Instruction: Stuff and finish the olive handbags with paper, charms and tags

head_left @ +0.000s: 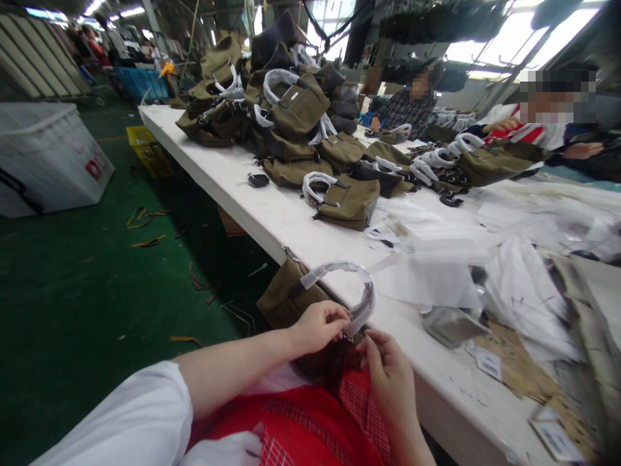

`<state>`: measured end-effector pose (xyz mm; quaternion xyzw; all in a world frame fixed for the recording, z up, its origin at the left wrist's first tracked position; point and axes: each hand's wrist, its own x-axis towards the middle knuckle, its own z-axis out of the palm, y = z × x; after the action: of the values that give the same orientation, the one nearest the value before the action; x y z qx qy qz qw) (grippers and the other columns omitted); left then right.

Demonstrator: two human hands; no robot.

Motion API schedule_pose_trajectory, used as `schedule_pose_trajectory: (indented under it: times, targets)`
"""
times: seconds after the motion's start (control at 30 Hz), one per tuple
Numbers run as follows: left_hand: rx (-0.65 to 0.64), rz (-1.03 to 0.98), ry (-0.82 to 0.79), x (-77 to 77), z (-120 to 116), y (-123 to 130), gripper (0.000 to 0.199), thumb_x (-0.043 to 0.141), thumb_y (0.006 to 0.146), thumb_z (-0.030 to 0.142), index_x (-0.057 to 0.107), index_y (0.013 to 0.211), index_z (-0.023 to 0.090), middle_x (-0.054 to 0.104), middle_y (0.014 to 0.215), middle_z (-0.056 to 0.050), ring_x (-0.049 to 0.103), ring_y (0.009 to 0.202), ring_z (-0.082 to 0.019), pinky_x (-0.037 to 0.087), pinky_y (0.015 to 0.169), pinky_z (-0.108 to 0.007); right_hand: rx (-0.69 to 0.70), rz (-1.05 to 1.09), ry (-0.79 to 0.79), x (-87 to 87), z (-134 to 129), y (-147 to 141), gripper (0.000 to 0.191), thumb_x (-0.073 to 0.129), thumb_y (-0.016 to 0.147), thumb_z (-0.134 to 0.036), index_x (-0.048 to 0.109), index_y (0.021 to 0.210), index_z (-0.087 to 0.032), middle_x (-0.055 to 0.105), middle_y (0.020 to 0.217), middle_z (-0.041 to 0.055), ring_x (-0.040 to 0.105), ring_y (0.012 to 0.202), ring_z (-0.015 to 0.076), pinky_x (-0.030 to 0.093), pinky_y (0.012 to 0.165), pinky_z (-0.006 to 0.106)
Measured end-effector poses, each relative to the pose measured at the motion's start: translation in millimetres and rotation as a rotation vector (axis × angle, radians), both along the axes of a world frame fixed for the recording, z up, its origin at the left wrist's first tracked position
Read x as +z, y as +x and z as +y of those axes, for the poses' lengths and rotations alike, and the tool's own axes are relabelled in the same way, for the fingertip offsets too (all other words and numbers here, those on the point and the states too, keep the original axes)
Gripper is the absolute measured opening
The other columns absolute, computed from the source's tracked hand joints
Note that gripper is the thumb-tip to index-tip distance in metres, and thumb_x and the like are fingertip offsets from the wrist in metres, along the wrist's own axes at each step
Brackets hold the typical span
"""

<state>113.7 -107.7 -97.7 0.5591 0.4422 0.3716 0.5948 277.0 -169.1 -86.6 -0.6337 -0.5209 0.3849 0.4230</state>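
An olive-brown handbag [279, 294] rests against the edge of the white table in front of me, partly over my lap. Its arched handle [367, 294] is wrapped in clear plastic film. My left hand [320, 325] is closed at the lower end of that handle, fingertips pinched together near a small metal fitting. Close by on the right, my right hand [388, 366] has thumb and fingers pressed together beside the same spot. Whatever sits between the fingertips of either hand is too small to make out. My forearms and red apron hide the bag's lower part.
A heap of similar bags [291, 123] covers the far part of the white table [233, 188]. White wrapping sheets [427, 275] and tagged brown card [514, 362] lie to the right. Two people sit across the table. A white bin [53, 155] and yellow crate [150, 152] stand left on the green floor.
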Motion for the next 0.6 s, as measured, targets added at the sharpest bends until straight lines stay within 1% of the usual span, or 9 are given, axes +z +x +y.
schedule_pose_trajectory:
  times: [0.07, 0.13, 0.17, 0.2, 0.27, 0.33, 0.43, 0.53, 0.6]
  targets:
    - [-0.027, 0.007, -0.188, -0.9, 8, 6, 0.020, 0.055, 0.088, 0.028, 0.063, 0.096, 0.012, 0.062, 0.065, -0.001, 0.055, 0.048, -0.009, 0.047, 0.048, -0.021, 0.014, 0.175, -0.046, -3.2, -1, 7, 0.041, 0.066, 0.079, -0.055, 0.059, 0.096, -0.018, 0.073, 0.086, 0.0095, 0.069, 0.075, 0.0214, 0.056, 0.067, 0.031]
    - [-0.096, 0.108, -0.258, 1.6, 16, 9, 0.021, 0.052, 0.089, 0.026, 0.062, 0.100, 0.011, 0.055, 0.055, 0.004, 0.051, 0.042, -0.009, 0.043, 0.044, -0.019, 0.005, 0.317, -0.093, -6.7, -2, 13, 0.044, 0.071, 0.076, -0.055, 0.058, 0.096, -0.019, 0.074, 0.096, 0.0120, 0.070, 0.090, 0.0245, 0.057, 0.075, 0.034]
    - [-0.129, 0.163, -0.257, 3.9, 19, 10, 0.021, 0.053, 0.088, 0.025, 0.064, 0.099, 0.010, 0.055, 0.055, 0.004, 0.049, 0.041, -0.008, 0.040, 0.043, -0.019, -0.017, 0.356, -0.110, -8.5, -3, 16, 0.045, 0.070, 0.075, -0.057, 0.059, 0.097, -0.018, 0.074, 0.096, 0.0120, 0.070, 0.091, 0.0247, 0.057, 0.076, 0.034]
    - [-0.159, 0.205, -0.245, 6.7, 22, 11, 0.020, 0.055, 0.086, 0.023, 0.066, 0.097, 0.010, 0.056, 0.055, 0.004, 0.046, 0.039, -0.007, 0.037, 0.042, -0.018, -0.047, 0.374, -0.124, -10.4, -4, 18, 0.047, 0.069, 0.076, -0.059, 0.060, 0.096, -0.018, 0.074, 0.093, 0.0113, 0.071, 0.087, 0.0239, 0.057, 0.074, 0.034]
    - [-0.243, 0.275, -0.216, 13.1, 26, 10, 0.018, 0.060, 0.081, 0.020, 0.070, 0.091, 0.010, 0.057, 0.055, 0.003, 0.042, 0.037, -0.006, 0.032, 0.040, -0.019, -0.105, 0.349, -0.139, -14.3, -7, 23, 0.051, 0.064, 0.077, -0.065, 0.061, 0.094, -0.017, 0.072, 0.077, 0.0075, 0.068, 0.066, 0.0197, 0.054, 0.059, 0.029]
    - [-0.379, 0.351, -0.194, 19.7, 28, 7, 0.019, 0.062, 0.076, 0.018, 0.074, 0.089, 0.012, 0.059, 0.055, 0.003, 0.040, 0.038, -0.007, 0.030, 0.041, -0.021, -0.101, 0.275, -0.154, -17.7, -10, 26, 0.053, 0.057, 0.080, -0.069, 0.061, 0.087, -0.017, 0.065, 0.062, 0.0024, 0.057, 0.048, 0.0145, 0.044, 0.046, 0.025]
    - [-0.557, 0.456, -0.119, 27.1, 30, 1, 0.021, 0.061, 0.076, 0.022, 0.076, 0.089, 0.014, 0.064, 0.059, 0.002, 0.043, 0.043, -0.009, 0.034, 0.046, -0.021, 0.036, 0.174, -0.195, -19.9, -14, 28, 0.052, 0.046, 0.088, -0.068, 0.058, 0.075, -0.018, 0.056, 0.053, -0.0011, 0.047, 0.043, 0.0117, 0.037, 0.044, 0.024]
    - [-0.621, 0.428, -0.009, 29.6, 30, -6, 0.019, 0.060, 0.078, 0.021, 0.076, 0.085, 0.015, 0.071, 0.073, -0.001, 0.055, 0.059, -0.012, 0.040, 0.056, -0.021, 0.199, 0.063, -0.181, -17.2, -17, 25, 0.051, 0.042, 0.092, -0.062, 0.055, 0.068, -0.019, 0.054, 0.056, -0.0011, 0.049, 0.051, 0.0133, 0.039, 0.052, 0.025]
    - [-0.675, 0.394, 0.056, 29.4, 28, -10, 0.019, 0.058, 0.077, 0.017, 0.076, 0.084, 0.015, 0.071, 0.075, 0.000, 0.058, 0.067, -0.013, 0.041, 0.061, -0.020, 0.277, -0.024, -0.138, -13.2, -17, 23, 0.047, 0.043, 0.093, -0.057, 0.057, 0.068, -0.019, 0.057, 0.060, 0.0000, 0.053, 0.059, 0.0153, 0.043, 0.059, 0.026]
